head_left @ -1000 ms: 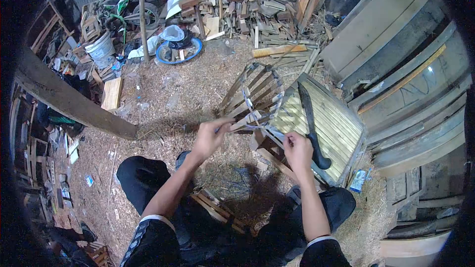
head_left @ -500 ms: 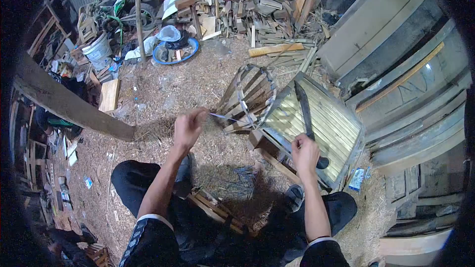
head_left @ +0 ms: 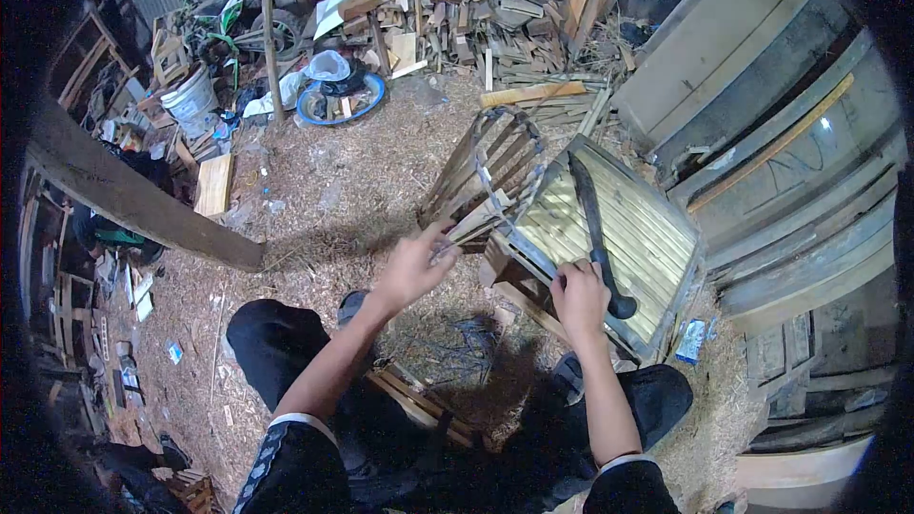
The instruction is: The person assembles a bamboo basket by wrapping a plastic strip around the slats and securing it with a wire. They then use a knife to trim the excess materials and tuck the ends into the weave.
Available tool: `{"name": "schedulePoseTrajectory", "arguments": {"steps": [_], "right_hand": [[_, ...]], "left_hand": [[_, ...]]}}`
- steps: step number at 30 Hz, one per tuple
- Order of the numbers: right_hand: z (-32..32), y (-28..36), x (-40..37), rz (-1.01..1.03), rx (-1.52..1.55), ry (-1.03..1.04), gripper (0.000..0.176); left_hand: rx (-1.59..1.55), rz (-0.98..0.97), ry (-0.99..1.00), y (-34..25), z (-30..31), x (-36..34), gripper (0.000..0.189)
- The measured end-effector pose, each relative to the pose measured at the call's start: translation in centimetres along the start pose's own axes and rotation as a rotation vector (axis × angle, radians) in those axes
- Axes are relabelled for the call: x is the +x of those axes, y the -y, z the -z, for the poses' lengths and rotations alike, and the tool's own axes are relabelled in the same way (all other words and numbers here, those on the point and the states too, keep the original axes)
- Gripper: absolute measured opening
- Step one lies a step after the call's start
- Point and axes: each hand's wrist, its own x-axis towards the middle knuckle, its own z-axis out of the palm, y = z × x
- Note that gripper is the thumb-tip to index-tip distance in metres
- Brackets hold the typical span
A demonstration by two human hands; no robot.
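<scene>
Work in hand, as judged from the view: lashing the slats of a slatted basket frame (head_left: 487, 164) with a thin binding strip (head_left: 503, 202). The frame lies tilted on the straw-covered floor (head_left: 314, 181), open hoop end toward 12 o'clock. Its lower end rests against a wooden block (head_left: 509, 276) and the near corner of a slatted panel (head_left: 657, 247). Left hand (head_left: 416, 268): fingers pressed together in a pinch at the lower slat ends, apparently on the strip; the contact itself is too small to confirm. The frame sits at 1 o'clock from this hand. Right hand (head_left: 579, 297): curled closed at the near edge of the panel. What it grips cannot be told. A long knife (head_left: 594, 224) lies flat on the panel at 12 o'clock from the right hand, its dark handle just beside the knuckles. Scrap wood (head_left: 476, 19) is heaped at 12 o'clock; a blue-rimmed basin (head_left: 376, 100) sits at 11 o'clock. Next move, as a judgement: keep tension on the strip, hold the frame steady against the block, and keep fingers off the blade.
</scene>
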Motion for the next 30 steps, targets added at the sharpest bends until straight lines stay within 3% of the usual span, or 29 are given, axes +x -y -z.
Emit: {"name": "schedulePoseTrajectory", "arguments": {"steps": [4, 7, 9, 10, 12, 13, 15, 19, 21, 24, 28, 30], "right_hand": [[0.3, 0.5, 0.1, 0.006, 0.007, 0.058, 0.008], [0.7, 1.1, 0.0, 0.091, -0.011, -0.031, 0.003], [0.8, 1.4, -0.1, 0.075, 0.029, 0.004, 0.003], [0.8, 1.3, -0.2, 0.073, 0.026, 0.003, 0.003], [0.7, 1.3, -0.5, 0.082, 0.081, 0.089, 0.005], [0.7, 1.4, -0.6, 0.08, 0.08, 0.09, 0.005], [0.6, 1.9, -1.0, 0.061, 0.091, 0.263, 0.006], [-0.5, 1.5, -1.7, 0.195, 0.181, 0.201, 0.003], [0.1, 1.9, -1.6, 0.216, 0.181, 0.293, 0.007], [0.2, 1.8, -1.5, 0.208, 0.185, 0.333, 0.015], [1.1, 2.2, -0.1, 0.149, 0.237, 0.335, 0.026], [0.8, 2.6, 1.3, 0.072, 0.466, 0.191, 0.037]], "left_hand": [[-0.142, -0.049, -0.072, -0.8, -2.2, 1.7, 0.054], [-0.162, -0.19, -0.183, -0.9, -3.5, 3.2, 0.046], [-0.142, 0.003, -0.155, -1.7, -3.7, 3.7, 0.04], [-0.144, 0.001, -0.153, -1.7, -4.0, 4.0, 0.04], [-0.321, 0.148, -0.079, -1.3, -5.0, 4.5, 0.038], [-0.322, 0.147, -0.077, -0.8, -6.0, 4.8, 0.038], [-0.402, -0.033, -0.172, -0.8, -7.2, 4.8, 0.037], [-0.297, 0.12, -0.052, -1.9, -6.4, 4.8, 0.034], [-0.527, 0.327, 0.074, -2.5, -6.2, 4.7, 0.033], [-0.585, 0.193, -0.003, -0.3, -8.2, 5.2, 0.034], [-0.608, 0.163, -0.018, -0.6, -8.0, 5.0, 0.033], [-0.544, 0.169, 0.014, -1.2, -7.3, 4.7, 0.031]]}}
